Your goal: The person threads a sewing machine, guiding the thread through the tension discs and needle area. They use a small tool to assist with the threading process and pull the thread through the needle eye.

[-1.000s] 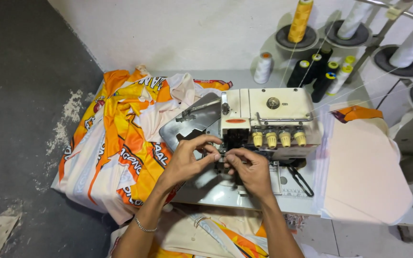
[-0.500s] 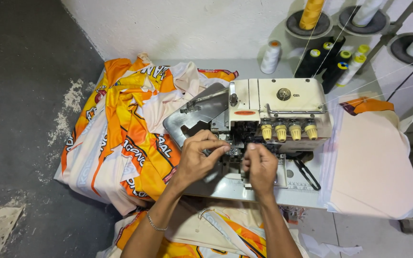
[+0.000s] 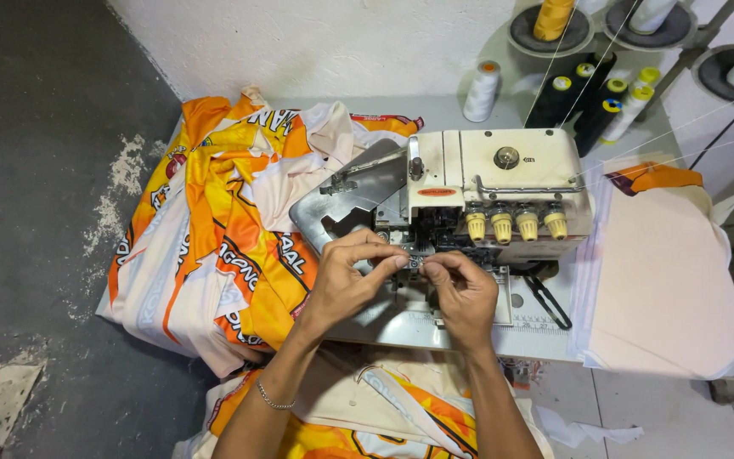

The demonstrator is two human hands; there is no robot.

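A cream overlock sewing machine [image 3: 503, 170] with yellow tension knobs stands on the table. My left hand [image 3: 352, 280] and my right hand [image 3: 465, 293] meet right in front of its needle area, fingertips pinched together around a small metal part or thread that is too small to tell apart. Both wrists hover over the machine's grey bed [image 3: 401, 319]. A thin bracelet circles my left wrist.
A heap of orange and cream printed fabric [image 3: 214, 229] covers the table's left side. More fabric [image 3: 367, 416] lies in my lap. A stack of pale pink cloth [image 3: 664, 289] sits on the right. Thread cones [image 3: 592, 102] stand behind the machine. Black scissors [image 3: 545, 297] lie by the machine.
The camera has come slightly closer and shifted. My hands stay at the needle area, with the fingers now pinched closer together.
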